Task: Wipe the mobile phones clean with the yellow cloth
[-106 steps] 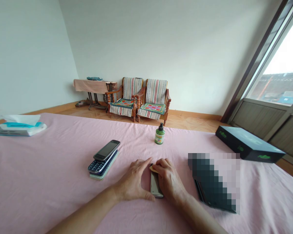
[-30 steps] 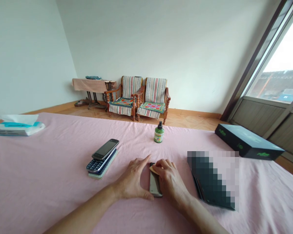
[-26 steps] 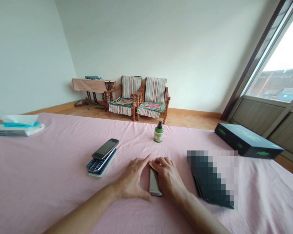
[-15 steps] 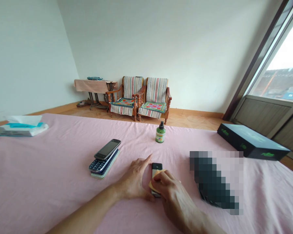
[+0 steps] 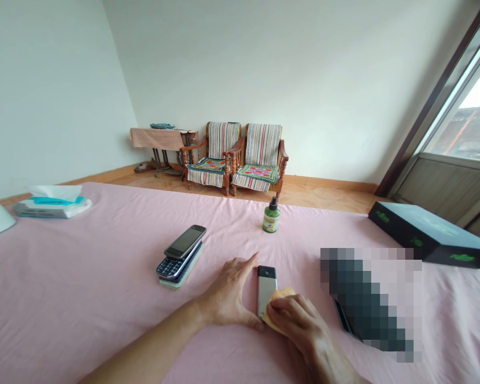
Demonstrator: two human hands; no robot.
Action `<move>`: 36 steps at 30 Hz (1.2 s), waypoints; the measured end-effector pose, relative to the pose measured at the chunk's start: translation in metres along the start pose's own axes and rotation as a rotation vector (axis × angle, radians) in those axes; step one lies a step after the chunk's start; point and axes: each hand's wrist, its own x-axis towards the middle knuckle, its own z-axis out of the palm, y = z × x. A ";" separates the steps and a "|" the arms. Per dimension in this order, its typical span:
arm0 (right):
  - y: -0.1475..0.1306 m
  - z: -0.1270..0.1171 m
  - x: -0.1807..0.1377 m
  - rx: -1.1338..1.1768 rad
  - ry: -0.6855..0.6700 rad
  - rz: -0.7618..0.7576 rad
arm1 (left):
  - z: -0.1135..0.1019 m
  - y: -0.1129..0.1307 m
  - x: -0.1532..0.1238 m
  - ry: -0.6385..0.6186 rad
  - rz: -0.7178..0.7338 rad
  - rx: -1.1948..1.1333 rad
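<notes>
Our right hand (image 5: 304,325) has moved from the phone's top end to its lower right edge, fingers closed on a yellow cloth (image 5: 283,295). Beside the silver-and-black phone (image 5: 267,290), flat on the pink sheet (image 5: 116,320), our left hand (image 5: 229,293) keeps thumb and fingers spread.

Left fingers (image 5: 247,268) spread, right fingers (image 5: 291,306) curled

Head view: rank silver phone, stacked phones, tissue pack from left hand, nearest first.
From the left hand:
1. Silver phone: just right of it.
2. Stacked phones: left, farther forward.
3. Tissue pack: far left, farther forward again.
</notes>
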 end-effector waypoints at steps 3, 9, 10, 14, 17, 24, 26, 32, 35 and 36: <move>-0.007 -0.002 0.008 -0.003 -0.042 -0.014 | 0.002 0.000 0.001 0.017 0.005 -0.010; -0.002 -0.004 0.043 -0.063 -0.030 0.102 | 0.002 0.000 0.001 0.004 0.003 -0.017; 0.002 -0.004 0.050 -0.075 -0.026 0.101 | 0.002 0.000 0.001 -0.002 0.005 -0.013; 0.016 -0.001 0.065 -0.089 0.003 0.086 | 0.000 0.000 0.000 -0.009 0.011 0.004; 0.013 0.002 0.057 -0.057 0.011 0.063 | 0.001 -0.001 0.000 -0.005 0.015 -0.003; -0.012 -0.001 0.023 0.023 -0.045 0.019 | 0.005 -0.003 0.002 0.030 0.029 -0.008; -0.012 -0.002 0.028 0.007 -0.040 0.035 | 0.005 -0.003 0.003 0.030 0.023 -0.001; 0.003 0.005 0.051 -0.050 0.000 0.050 | 0.002 -0.001 0.001 0.002 0.002 -0.003; -0.002 0.004 0.045 -0.003 -0.006 0.059 | 0.002 -0.001 0.002 0.009 0.002 -0.010; -0.006 0.002 0.040 0.021 -0.012 0.066 | 0.003 -0.002 0.002 0.009 0.004 -0.011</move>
